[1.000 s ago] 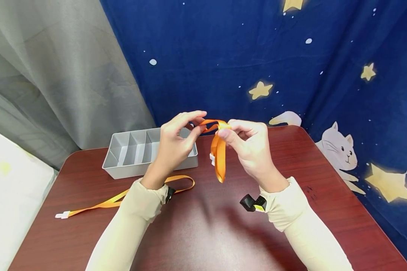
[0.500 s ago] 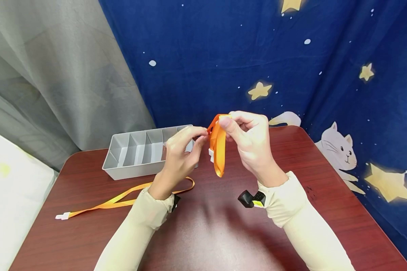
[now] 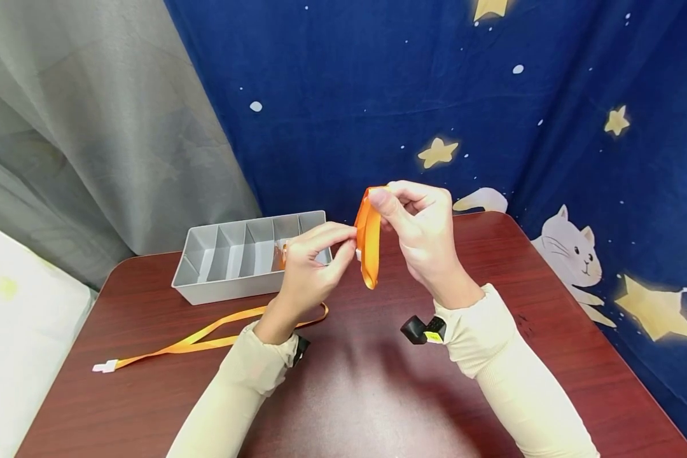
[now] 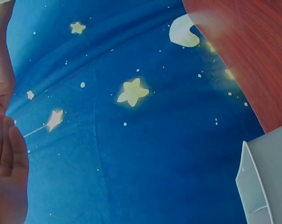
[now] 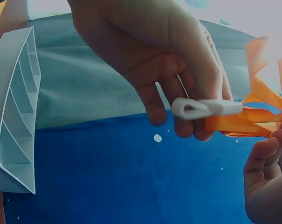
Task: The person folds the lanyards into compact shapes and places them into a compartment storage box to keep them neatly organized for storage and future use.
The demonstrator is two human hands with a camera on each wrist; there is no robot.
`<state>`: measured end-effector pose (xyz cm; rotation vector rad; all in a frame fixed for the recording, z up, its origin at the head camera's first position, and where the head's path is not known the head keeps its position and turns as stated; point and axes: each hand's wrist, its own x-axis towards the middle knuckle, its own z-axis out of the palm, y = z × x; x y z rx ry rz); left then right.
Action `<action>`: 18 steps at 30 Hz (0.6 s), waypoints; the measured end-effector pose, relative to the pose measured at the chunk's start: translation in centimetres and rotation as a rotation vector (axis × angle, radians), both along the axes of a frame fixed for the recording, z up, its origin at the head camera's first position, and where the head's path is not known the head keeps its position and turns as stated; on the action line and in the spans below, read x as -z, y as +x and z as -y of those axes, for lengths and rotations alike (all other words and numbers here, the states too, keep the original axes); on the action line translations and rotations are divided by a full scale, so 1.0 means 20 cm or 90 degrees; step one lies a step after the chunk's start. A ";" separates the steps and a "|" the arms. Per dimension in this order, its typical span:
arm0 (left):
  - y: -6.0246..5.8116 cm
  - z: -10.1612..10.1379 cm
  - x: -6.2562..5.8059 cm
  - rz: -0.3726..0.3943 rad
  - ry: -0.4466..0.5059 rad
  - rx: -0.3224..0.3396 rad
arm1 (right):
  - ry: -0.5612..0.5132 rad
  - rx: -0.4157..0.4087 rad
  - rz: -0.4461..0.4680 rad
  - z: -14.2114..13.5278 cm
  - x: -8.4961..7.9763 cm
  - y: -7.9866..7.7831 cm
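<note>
An orange lanyard [image 3: 369, 248] hangs folded in loops above the table. My right hand [image 3: 426, 232] pinches the top of the folds between thumb and fingers. From the left, my left hand [image 3: 315, 261] has its thumb and index fingertips at the strap's edge, beside the white clip [image 5: 206, 108]. In the right wrist view, the left fingers lie behind this clip and against the strap. Below the tray, a second orange lanyard [image 3: 189, 343] with a white clip [image 3: 105, 366] lies on the table, partly hidden by the left forearm.
A grey compartment tray [image 3: 223, 291] stands at the back left of the red-brown table [image 3: 343, 394]. Something small, clear and orange [image 3: 283, 253] sits in one compartment, partly hidden by the left hand. Behind the table hang a blue curtain [image 3: 343, 127] and a grey one [image 3: 120, 127].
My left hand has moved down and slightly right, from the strap's upper loop to beside the clip. My right hand has risen a little, and the loose upper loop is now folded in.
</note>
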<state>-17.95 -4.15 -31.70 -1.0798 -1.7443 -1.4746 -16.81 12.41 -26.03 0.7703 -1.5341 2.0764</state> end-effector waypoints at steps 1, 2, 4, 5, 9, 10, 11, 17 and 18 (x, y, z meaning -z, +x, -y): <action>0.00 0.00 0.00 0.003 -0.002 0.003 | -0.001 0.000 0.000 0.00 0.00 0.00; 0.00 0.00 0.00 0.006 -0.003 0.006 | -0.002 0.001 -0.001 0.00 0.00 0.00; 0.00 0.00 0.00 0.011 -0.003 0.015 | -0.002 0.002 -0.002 0.00 0.00 -0.01; 0.00 0.00 0.00 0.014 -0.004 0.022 | 0.000 0.005 -0.004 0.00 0.00 -0.01; 0.01 0.00 0.02 0.049 0.009 0.076 | 0.001 0.014 -0.009 0.01 0.00 -0.02; 0.01 0.00 0.02 0.066 0.017 0.091 | 0.000 0.015 -0.011 0.01 0.00 -0.02; 0.02 0.00 0.02 0.087 0.028 0.104 | 0.000 0.017 -0.011 0.01 0.00 -0.02; 0.06 -0.02 0.04 0.263 0.105 0.187 | 0.013 0.049 -0.014 0.00 0.00 -0.03; 0.06 -0.02 0.04 0.284 0.114 0.197 | 0.021 0.058 -0.017 0.00 0.00 -0.04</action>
